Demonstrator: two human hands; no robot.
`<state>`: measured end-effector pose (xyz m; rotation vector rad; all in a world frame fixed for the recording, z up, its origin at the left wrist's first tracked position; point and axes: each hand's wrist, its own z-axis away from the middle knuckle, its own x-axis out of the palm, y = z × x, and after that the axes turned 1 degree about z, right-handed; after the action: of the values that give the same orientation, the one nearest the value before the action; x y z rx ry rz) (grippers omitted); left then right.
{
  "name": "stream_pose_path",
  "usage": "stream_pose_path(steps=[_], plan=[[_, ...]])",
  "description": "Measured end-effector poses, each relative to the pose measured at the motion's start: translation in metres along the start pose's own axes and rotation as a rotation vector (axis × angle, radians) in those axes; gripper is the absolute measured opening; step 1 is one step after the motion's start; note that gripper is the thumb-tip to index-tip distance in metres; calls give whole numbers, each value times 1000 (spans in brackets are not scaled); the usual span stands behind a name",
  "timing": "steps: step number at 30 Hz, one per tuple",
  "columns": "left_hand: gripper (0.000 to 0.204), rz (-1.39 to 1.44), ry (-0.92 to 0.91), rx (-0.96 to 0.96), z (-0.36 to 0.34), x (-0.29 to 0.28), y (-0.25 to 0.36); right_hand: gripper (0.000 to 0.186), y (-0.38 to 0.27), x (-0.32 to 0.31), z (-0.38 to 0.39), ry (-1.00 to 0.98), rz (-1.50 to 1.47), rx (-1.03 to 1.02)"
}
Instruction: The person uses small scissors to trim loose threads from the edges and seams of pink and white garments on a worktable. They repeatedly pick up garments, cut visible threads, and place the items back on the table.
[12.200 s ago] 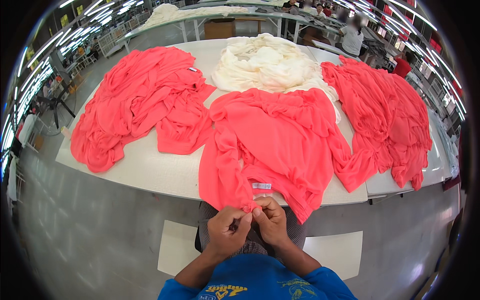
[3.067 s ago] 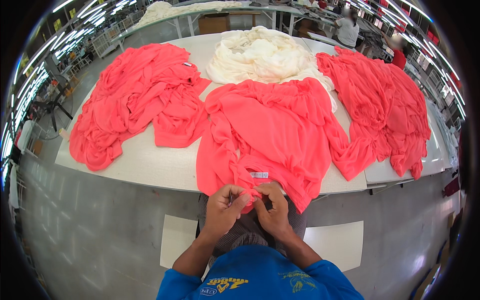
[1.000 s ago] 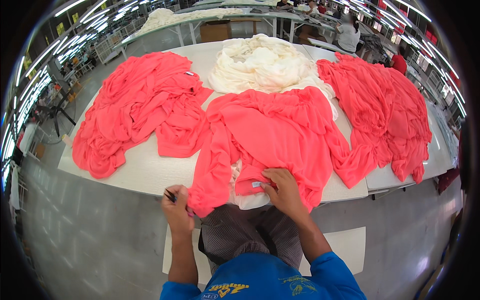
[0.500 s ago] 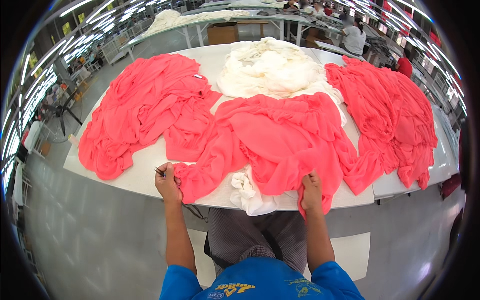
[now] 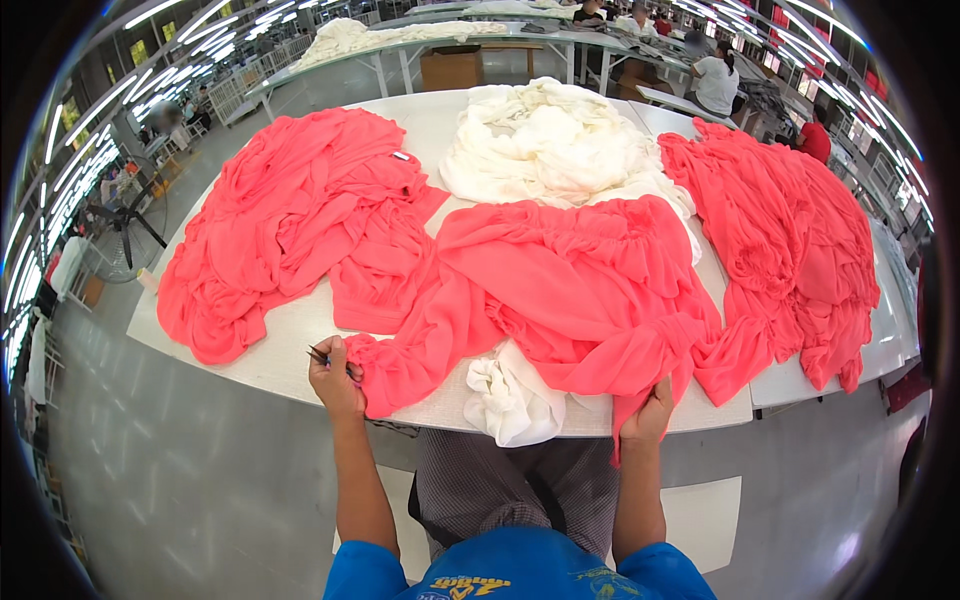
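Your hands are well apart, each closed on the coral garment, which spreads over the surface between and ahead of them. Twelve seconds ago they met at its near edge, fingertips pinching one small bunch of cloth. Your left hand now grips the gathered sleeve end out to the left, a small dark pointed tool poking from the same grasp. Your right hand, farther right than half a second ago, clutches a fold that hangs past the surface's edge. Between your hands, a crumpled white cloth, mostly covered earlier, lies exposed. Beyond your left hand sits a coral pile, beyond your right another coral heap, both unmoved, as is the cream heap behind the garment.
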<state>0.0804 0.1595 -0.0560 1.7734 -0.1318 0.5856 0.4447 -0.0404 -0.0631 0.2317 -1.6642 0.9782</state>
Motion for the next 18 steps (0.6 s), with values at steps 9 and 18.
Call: stream_pose_path(steps=[9,18], plan=[[18,12,21,-29,0,2,-2,36,-35,-3,25,-282,187,-225],[19,17,8,-28,1,1,0,13,-66,36,50,-473,1304,14]])
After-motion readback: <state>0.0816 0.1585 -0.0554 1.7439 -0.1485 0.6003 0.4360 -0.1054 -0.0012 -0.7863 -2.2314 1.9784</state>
